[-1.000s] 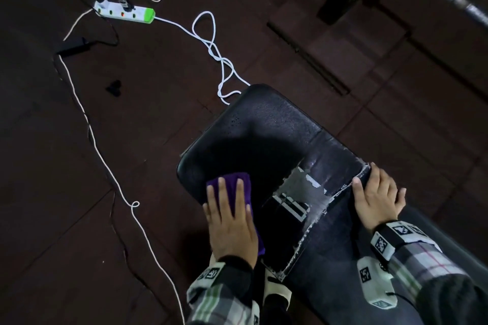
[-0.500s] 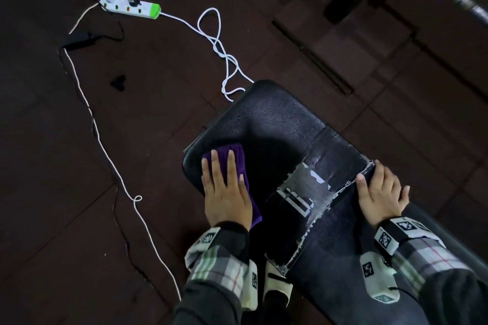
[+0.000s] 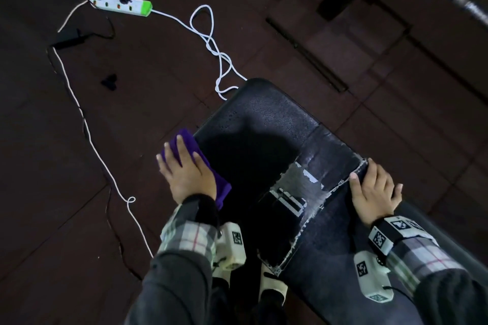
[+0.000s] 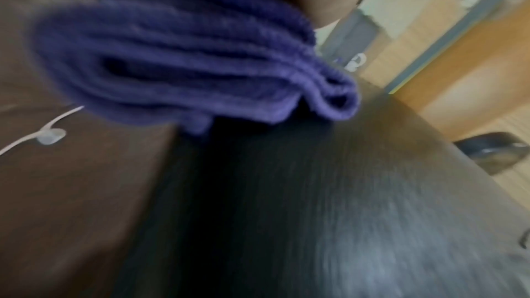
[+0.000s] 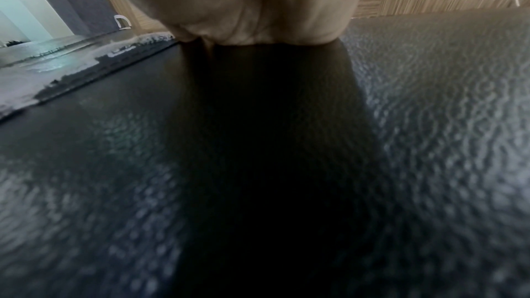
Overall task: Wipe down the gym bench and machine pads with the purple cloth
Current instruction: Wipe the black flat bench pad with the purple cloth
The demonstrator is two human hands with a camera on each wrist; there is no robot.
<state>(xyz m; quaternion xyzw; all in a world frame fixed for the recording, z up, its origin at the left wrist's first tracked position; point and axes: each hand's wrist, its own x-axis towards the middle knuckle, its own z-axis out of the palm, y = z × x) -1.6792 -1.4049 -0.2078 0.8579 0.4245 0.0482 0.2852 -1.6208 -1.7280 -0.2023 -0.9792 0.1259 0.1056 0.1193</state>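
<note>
The left hand (image 3: pixel 188 173) is lying flat on the cloth (image 3: pixel 184 140), its fingers (image 3: pixel 182 149) straight and spread, pressing the folded purple wad against the left edge of the desk (image 3: pixel 264 119); part of the cloth is hanging past that edge over the floor (image 3: pixel 148 103). The left wrist view is showing the cloth (image 4: pixel 183 53) bunched in layers under the palm, though blurred. The right hand (image 3: pixel 375 192) is resting palm-down on the desk's right side, fingers relaxed and slightly spread, holding nothing, its fingertips touching the torn flap of covering (image 3: pixel 335 163).

Compared with a second ago, the left hand and cloth are sitting farther out toward the left rim and farther up the pad; the right hand is staying where it was.

The desk is a black textured pad with a worn, peeling patch (image 3: pixel 298 185) near the middle. A white cable (image 3: pixel 211 42) is trailing across the dark brown floor to a power strip (image 3: pixel 120 4).
</note>
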